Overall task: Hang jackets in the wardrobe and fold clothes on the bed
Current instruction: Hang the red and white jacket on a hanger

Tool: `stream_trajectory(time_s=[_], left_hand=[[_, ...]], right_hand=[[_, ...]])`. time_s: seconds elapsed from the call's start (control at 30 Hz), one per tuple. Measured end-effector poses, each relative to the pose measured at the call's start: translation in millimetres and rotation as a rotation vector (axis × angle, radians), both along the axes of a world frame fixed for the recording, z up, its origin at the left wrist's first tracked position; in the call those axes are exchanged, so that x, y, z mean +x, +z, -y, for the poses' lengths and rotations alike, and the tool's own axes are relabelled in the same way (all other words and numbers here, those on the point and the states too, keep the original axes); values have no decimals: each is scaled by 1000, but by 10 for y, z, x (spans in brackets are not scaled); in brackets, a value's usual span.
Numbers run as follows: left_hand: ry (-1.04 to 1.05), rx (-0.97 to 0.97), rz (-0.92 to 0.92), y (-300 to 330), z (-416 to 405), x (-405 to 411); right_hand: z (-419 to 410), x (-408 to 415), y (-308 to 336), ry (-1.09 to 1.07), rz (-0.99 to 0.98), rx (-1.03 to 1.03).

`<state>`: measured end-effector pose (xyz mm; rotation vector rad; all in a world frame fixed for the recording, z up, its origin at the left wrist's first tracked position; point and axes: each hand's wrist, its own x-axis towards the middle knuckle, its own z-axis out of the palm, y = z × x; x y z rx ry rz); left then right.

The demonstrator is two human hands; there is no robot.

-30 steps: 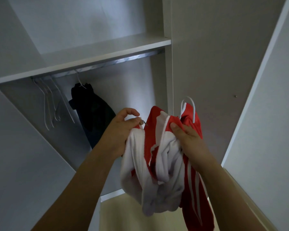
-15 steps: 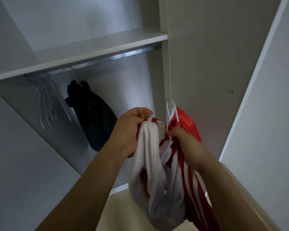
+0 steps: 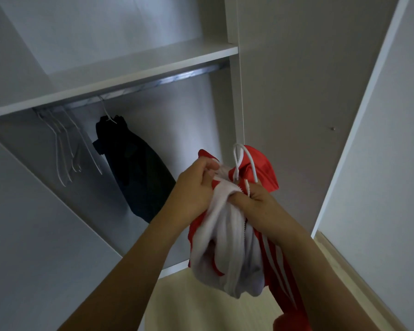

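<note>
A red and white jacket (image 3: 230,254) with white stripes hangs bunched between my hands in front of the open wardrobe. My left hand (image 3: 194,187) grips its collar edge near the zip. My right hand (image 3: 256,206) grips the other front edge by the white zip teeth. The hook of a white hanger (image 3: 245,161) sticks up out of the jacket's neck between the hands. The metal wardrobe rail (image 3: 153,82) runs under the shelf, above and left of the hands.
A dark jacket (image 3: 134,168) hangs on the rail. Several bare white hangers (image 3: 65,149) hang to its left. A white shelf (image 3: 120,75) sits over the rail. An open door panel (image 3: 378,139) stands on the right, and pale wooden floor (image 3: 201,304) lies below.
My hands have drawn closer together on the jacket's front edges. The hanger hook has shifted slightly left and now stands between the hands. The view has tilted a little.
</note>
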<state>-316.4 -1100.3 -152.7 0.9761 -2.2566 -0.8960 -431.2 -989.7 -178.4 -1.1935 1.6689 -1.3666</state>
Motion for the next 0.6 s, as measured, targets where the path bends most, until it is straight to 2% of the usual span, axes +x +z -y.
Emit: stream_trajectory(time_s=[0.1,0.17,0.23,0.43,0.5,0.6], left_hand=[[26,-106,71,-120,15,61],[32,-93,52,-145,41,97],[9,-69,116,-129,84,134],[-230,55,391,87,172,215],[-219,48,368,113,196,232],[-164,56,198,78,193,239]], right_hand=[[-13,-16,-8,15,0,25],[-17,-7,-19,29,0,40],[-7,-8,-36,34,-6,48],[27,-28,-41,28,-31,55],[28,-41,-43,21,-37,47],[28,-66,-49,7,-46,35]])
